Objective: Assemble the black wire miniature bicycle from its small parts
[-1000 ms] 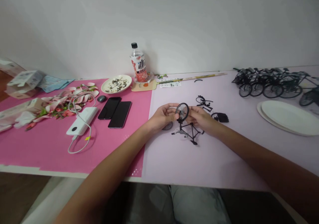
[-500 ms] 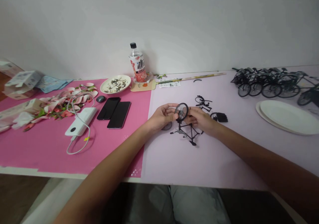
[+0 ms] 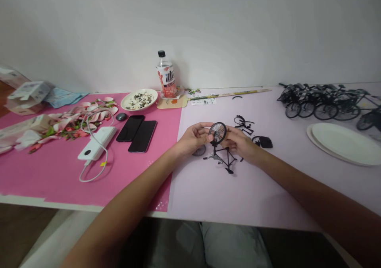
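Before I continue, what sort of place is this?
Probably a household table used as a craft workspace: a small bicycle held upside down, similar bicycles lined up, and a drink bottle.

Clear plastic bottle with black cap and red-and-white label [image 3: 168, 83] upright at 11 o'clock from mid-view. Shallow white dish of pale and dark bits [image 3: 123, 104] at 10. Over at 9: two black slab phones [image 3: 143, 136] overlapping a bit, then chunky white power bank [image 3: 93, 147] with thin white cable [image 3: 87, 164], then messy pink petal heap [image 3: 73, 125]. Two white plates [image 3: 348, 143] at 3, stacked kinda off-centre.
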Motion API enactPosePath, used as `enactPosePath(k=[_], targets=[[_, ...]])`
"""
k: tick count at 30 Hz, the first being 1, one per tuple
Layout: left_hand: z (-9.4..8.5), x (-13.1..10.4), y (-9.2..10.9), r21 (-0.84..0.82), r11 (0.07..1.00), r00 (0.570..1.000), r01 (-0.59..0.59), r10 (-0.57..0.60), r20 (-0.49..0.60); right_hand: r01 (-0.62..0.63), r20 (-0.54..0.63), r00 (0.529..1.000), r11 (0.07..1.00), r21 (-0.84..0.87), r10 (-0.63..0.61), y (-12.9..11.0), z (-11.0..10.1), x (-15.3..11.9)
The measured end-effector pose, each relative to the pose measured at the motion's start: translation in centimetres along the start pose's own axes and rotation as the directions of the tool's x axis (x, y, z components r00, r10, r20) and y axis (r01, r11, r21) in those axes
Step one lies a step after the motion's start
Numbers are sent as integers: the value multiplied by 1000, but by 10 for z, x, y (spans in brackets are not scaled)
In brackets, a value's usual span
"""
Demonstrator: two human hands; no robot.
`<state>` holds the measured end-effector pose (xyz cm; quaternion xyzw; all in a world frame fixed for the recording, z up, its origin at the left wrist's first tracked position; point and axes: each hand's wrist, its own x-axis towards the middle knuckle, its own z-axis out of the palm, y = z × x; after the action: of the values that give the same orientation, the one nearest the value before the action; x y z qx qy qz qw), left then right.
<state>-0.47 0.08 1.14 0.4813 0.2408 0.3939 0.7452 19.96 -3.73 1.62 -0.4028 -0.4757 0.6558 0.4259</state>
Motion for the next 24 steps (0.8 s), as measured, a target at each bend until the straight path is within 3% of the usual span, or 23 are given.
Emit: enactPosePath(k=[8,16,24], targets=[[-4,1,-2,59,998,1000,-4,4,7,-2,-5,1000,995,-99,1,2,0,3],[-5,1,0,76,997,1000,-22,21,20,-47,6,999,999,0,47,0,0,0],[-7,3,0,84,996,999,-35,33,24,-13,25,1000,999,-44,15,-4,2,-1]])
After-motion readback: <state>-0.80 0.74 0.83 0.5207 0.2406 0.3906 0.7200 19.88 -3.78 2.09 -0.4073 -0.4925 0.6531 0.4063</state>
